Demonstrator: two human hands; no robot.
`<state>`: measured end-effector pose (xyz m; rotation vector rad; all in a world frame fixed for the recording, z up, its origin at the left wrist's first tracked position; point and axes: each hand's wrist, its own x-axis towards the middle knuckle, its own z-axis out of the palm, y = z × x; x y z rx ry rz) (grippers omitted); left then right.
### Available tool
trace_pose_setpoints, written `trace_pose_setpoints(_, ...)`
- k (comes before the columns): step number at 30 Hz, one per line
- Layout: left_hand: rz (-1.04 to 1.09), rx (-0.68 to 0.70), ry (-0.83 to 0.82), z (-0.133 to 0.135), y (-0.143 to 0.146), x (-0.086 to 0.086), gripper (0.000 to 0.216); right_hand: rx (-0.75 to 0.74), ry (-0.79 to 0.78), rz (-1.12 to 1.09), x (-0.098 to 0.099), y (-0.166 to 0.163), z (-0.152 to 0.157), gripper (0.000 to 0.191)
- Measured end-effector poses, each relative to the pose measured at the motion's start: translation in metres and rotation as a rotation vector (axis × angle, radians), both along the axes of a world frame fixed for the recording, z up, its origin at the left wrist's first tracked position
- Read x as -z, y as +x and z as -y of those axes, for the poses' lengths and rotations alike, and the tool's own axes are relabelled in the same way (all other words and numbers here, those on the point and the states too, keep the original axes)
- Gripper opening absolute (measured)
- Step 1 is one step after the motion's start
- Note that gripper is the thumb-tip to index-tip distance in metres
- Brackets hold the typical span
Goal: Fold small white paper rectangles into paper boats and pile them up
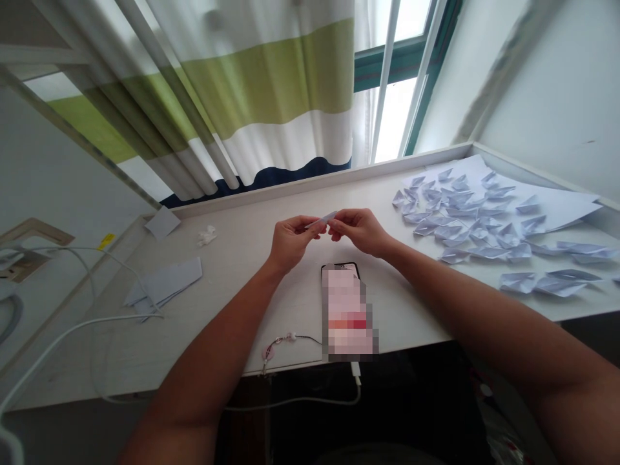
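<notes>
Between my two hands is a small folded piece of white paper [327, 217], held above the white desk. My left hand [294, 242] pinches its left end with thumb and fingers. At its right end, my right hand [358, 229] has thumb and fingertips closed on it. The fingers cover much of the paper, so its full shape is hidden. Just below the hands lies a phone [341, 310] with a blurred screen, near the desk's front edge. To the right, many folded paper pieces [465, 216] with pointed ends are spread out.
Flat white sheets [566, 200] lie under the folded pieces. At left are a paper stack [169, 284], a single square sheet [163, 223] and a crumpled scrap [207, 236]. White cables [72, 332] cross the left side. A beaded strap [276, 342] runs from the phone. The desk [242, 258] has a raised back rim.
</notes>
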<state>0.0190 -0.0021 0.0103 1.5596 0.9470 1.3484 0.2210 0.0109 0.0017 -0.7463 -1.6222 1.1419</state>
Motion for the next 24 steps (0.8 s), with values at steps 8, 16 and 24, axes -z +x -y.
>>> trace_pose_setpoints(8,-0.038,0.05,-0.017,0.001,0.002,0.001,0.039,0.018,0.025,0.043,-0.003,-0.003,0.002,0.053)
trace_pose_setpoints(16,-0.09,0.027,-0.014,-0.002,-0.002,0.006,0.039,-0.004,-0.117,-0.075,0.002,-0.008,0.002,0.054)
trace_pose_setpoints(24,0.0,0.154,-0.271,0.003,-0.005,-0.004,0.04,0.01,-0.118,-0.103,0.004,-0.008,0.002,0.05)
